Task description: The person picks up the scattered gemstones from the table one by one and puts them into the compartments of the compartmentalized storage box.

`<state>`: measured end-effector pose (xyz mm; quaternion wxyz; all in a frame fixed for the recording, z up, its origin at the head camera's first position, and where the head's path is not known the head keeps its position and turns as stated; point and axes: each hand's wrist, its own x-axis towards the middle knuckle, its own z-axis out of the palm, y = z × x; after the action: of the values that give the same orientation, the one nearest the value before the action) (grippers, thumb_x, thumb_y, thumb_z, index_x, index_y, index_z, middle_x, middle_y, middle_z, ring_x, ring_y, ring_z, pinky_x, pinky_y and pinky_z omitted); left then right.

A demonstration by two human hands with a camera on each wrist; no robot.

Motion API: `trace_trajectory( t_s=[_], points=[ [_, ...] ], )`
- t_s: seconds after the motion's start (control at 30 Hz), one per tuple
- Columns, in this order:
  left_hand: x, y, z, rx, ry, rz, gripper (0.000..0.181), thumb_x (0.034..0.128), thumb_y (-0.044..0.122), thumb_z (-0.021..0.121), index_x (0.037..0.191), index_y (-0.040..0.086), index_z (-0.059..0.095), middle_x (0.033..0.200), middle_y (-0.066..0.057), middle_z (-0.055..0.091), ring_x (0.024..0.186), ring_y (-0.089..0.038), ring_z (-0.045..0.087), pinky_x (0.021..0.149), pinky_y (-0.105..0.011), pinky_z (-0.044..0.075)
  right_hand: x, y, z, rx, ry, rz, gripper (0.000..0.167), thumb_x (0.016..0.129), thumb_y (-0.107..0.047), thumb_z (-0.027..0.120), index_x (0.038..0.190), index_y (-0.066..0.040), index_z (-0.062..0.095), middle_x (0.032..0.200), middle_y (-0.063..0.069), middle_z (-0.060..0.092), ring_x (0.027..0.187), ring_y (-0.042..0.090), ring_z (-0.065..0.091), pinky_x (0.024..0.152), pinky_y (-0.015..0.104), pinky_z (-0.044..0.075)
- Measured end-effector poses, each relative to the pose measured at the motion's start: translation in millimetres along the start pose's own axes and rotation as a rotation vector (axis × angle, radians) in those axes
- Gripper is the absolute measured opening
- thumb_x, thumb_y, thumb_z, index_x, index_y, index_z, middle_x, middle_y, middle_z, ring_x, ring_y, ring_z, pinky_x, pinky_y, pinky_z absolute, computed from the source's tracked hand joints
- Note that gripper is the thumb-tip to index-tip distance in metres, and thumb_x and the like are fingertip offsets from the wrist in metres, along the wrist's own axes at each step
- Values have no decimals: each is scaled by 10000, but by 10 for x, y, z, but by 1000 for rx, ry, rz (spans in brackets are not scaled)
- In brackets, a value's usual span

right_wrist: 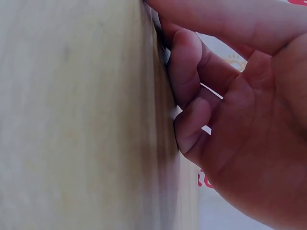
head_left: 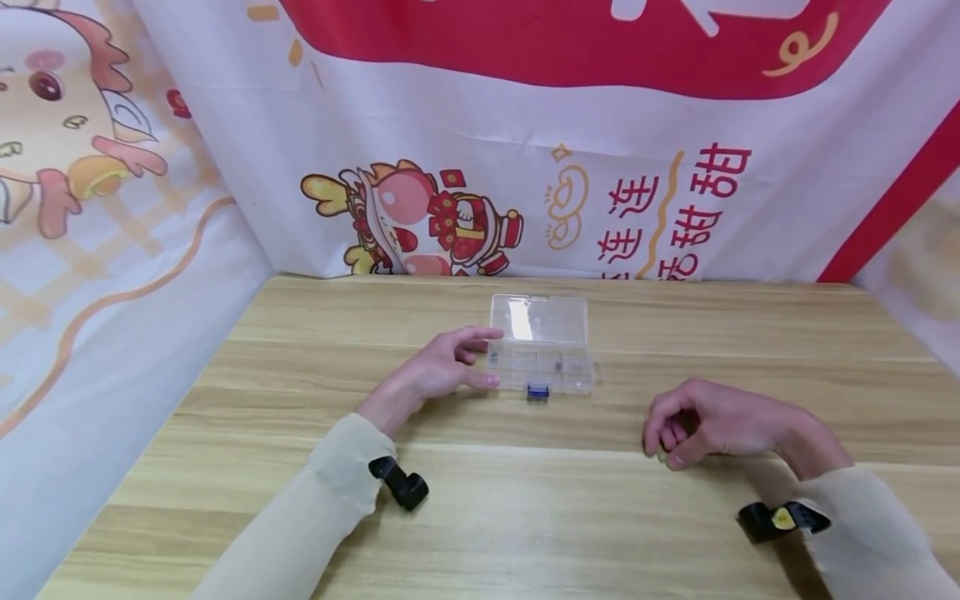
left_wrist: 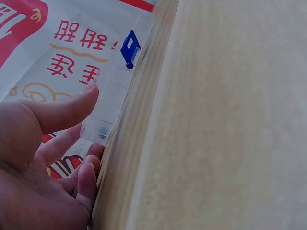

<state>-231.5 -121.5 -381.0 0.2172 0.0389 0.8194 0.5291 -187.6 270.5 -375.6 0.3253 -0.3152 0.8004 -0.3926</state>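
Note:
A clear plastic compartment box (head_left: 525, 367) lies on the table with its lid (head_left: 555, 321) raised at the back. A blue latch (head_left: 537, 391) hangs at its front edge. Small dark pieces sit in two compartments; their kind is too small to tell. My left hand (head_left: 442, 362) is at the box's left edge, thumb and index finger extended, the other fingers loosely bent. The left wrist view shows this hand (left_wrist: 53, 143) gripping nothing. To the right of the box, my right hand (head_left: 723, 421) rests with bent fingers on the table. Something dark shows behind its fingers (right_wrist: 184, 67), partly hidden.
The wood-grain table (head_left: 525, 517) runs back to a printed cloth (head_left: 465, 108) hanging behind it. More cloth (head_left: 75, 250) hangs along the left side. A black wrist device is strapped over each pale sleeve (head_left: 300, 508).

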Motion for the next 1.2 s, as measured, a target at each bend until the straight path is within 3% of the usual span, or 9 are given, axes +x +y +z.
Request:
trace_trajectory(
  t_s=[0.2, 0.53, 0.83, 1.0, 1.2],
  points=[
    [-7, -12, -2, -11, -6, 11, 720, 856, 110, 860, 1485, 348, 602, 1532, -20, 537, 1278, -263, 481, 1087, -426, 416, 4, -25, 15, -6, 16, 13, 131, 897, -119, 807, 1025, -139, 788, 840, 153, 668, 757, 62, 591, 671, 243, 514],
    [22, 18, 32, -10, -10, 12, 720, 855, 120, 863, 1484, 354, 602, 1535, -21, 543, 1281, -263, 486, 1099, -444, 422, -48, -84, 5, -61, 58, 104, 92, 918, -159, 805, 1007, -175, 789, 866, 16, 689, 778, 92, 592, 686, 245, 497],
    [-7, -36, -21, -7, 9, 21, 723, 847, 111, 867, 1482, 341, 607, 1515, -23, 561, 1248, -259, 494, 1066, -413, 431, 15, -118, 13, -65, 120, 46, 88, 944, -162, 779, 1032, -158, 786, 896, 20, 726, 781, 84, 597, 689, 246, 513],
    [-2, -33, -13, -4, -1, 32, 719, 850, 129, 871, 1482, 348, 607, 1523, -25, 555, 1259, -260, 491, 1073, -419, 425, 15, -147, 9, -98, 178, 52, 80, 950, -189, 776, 1029, -181, 787, 934, 6, 756, 816, 109, 626, 732, 250, 529],
    [10, -39, -16, -8, -1, 30, 723, 846, 126, 871, 1481, 349, 607, 1529, -24, 550, 1268, -260, 495, 1075, -418, 425, 45, -176, 29, -132, 306, 36, 63, 950, -183, 781, 1012, -171, 787, 960, -18, 776, 834, 65, 626, 713, 248, 521]
  ],
)
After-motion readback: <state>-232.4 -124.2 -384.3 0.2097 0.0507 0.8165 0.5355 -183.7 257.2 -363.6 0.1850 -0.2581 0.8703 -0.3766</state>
